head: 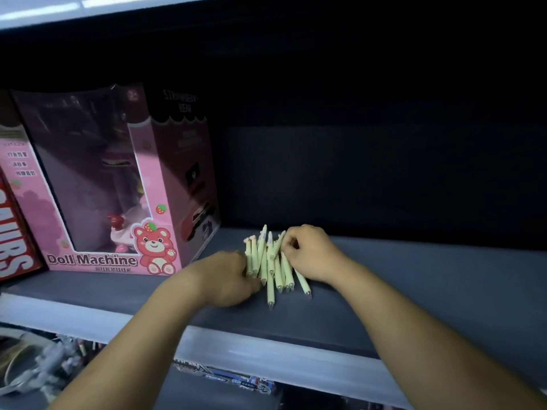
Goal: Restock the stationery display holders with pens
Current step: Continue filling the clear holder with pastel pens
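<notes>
The left hand (228,276) curls round one side of the pale pens (270,263), which lie bunched on the shelf (414,279) between both hands. The right hand (310,253) pinches their far ends. Left of the left hand stands a Doll Machine box (118,187). Gathering looks underway; next, lift the bunch evenly toward a holder, none visible here.

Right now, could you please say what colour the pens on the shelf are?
The plastic pens are pale yellow-green, clearest in the head view.

Fingertips of the left hand (228,276) hide behind the pale green plastic pens (270,261), and the red cardboard box (17,232) runs off the left edge.
</notes>
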The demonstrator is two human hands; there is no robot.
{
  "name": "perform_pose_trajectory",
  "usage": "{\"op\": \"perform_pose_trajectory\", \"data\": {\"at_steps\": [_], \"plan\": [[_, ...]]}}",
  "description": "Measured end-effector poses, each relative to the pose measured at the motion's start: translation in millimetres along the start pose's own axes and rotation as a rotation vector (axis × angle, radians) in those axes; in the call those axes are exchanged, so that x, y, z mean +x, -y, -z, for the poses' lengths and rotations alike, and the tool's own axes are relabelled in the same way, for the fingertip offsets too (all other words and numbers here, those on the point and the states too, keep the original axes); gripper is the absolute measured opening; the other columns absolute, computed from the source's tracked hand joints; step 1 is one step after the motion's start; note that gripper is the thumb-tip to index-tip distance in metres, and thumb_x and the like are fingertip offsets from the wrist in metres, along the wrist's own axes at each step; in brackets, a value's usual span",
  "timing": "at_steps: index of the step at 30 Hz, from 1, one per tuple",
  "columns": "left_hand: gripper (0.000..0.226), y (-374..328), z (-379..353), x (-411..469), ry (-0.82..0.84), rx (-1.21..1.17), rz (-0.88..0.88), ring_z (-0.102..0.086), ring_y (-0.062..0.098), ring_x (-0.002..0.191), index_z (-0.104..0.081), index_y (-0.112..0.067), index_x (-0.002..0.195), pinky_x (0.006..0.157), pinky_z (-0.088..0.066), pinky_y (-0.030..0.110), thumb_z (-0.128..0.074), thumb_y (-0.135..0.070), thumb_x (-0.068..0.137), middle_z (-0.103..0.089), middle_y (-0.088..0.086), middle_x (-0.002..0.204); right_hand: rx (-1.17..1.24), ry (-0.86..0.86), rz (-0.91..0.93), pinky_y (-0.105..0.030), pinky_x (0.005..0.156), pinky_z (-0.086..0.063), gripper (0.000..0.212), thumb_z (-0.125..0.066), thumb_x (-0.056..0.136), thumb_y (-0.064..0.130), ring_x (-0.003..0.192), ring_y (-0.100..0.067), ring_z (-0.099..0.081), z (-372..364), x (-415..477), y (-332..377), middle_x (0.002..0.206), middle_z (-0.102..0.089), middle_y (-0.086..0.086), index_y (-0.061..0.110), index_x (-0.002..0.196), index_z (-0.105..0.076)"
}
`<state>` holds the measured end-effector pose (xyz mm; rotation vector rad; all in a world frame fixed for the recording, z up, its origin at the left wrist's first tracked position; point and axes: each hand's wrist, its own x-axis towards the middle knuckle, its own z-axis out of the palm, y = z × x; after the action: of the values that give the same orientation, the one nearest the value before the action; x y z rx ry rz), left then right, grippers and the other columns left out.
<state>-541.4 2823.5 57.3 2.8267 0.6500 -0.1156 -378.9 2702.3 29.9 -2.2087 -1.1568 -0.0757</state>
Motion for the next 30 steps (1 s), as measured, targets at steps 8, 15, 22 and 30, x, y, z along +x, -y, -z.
{"op": "perform_pose_trajectory", "data": {"at_steps": [8, 15, 22, 30], "plan": [[0.021, 15.3, 28.8, 5.4, 0.130, -0.220, 0.098, -0.065, 0.025, 0.059, -0.059, -0.010, 0.081, 0.051, -0.052, 0.027, -0.047, -0.013, 0.098, -0.064, 0.009, 0.068, 0.038, 0.108, 0.022, -0.033, 0.090, -0.052, 0.036, -0.041, 0.105, 0.022, 0.096, -0.017, -0.059, -9.1, 8.3, -0.7, 0.112, -0.047, 0.002, 0.033, 0.128, -0.066], [0.068, -27.0, 18.0, 30.6, -0.173, -0.184, 0.347, -0.070, 0.027, 0.059, -0.061, -0.004, 0.085, 0.061, -0.061, 0.034, -0.039, -0.066, 0.101, -0.064, 0.014, 0.078, 0.164, 0.048, -0.012, -0.019, 0.072, -0.049, 0.035, -0.048, 0.092, 0.001, 0.082, -0.009, -0.063, 0.9, 8.8, 0.6, 0.106, -0.071, 0.002, 0.019, 0.101, -0.076], [0.072, -67.7, 13.9, 38.2, 0.066, 0.004, 0.250, -0.062, 0.023, 0.108, -0.063, -0.014, 0.122, 0.082, -0.041, 0.028, -0.045, -0.076, 0.091, -0.062, 0.005, 0.117, 0.510, 0.004, -0.396, -0.052, 0.074, -0.064, 0.026, -0.062, 0.084, -0.012, 0.074, -0.034, -0.076, 6.3, 9.5, -6.7, 0.082, -0.072, -0.016, 0.010, 0.071, -0.069], [0.030, -80.3, 20.3, 54.9, 0.266, -0.156, 0.240, -0.056, 0.016, 0.068, -0.060, -0.015, 0.081, 0.069, -0.048, 0.029, -0.056, -0.040, 0.096, -0.061, 0.004, 0.081, 0.589, 0.048, -0.446, -0.047, 0.074, -0.064, 0.008, -0.073, 0.082, -0.006, 0.081, -0.037, -0.075, 9.4, 7.4, -4.1, 0.086, -0.075, -0.022, 0.001, 0.080, -0.076]]}}
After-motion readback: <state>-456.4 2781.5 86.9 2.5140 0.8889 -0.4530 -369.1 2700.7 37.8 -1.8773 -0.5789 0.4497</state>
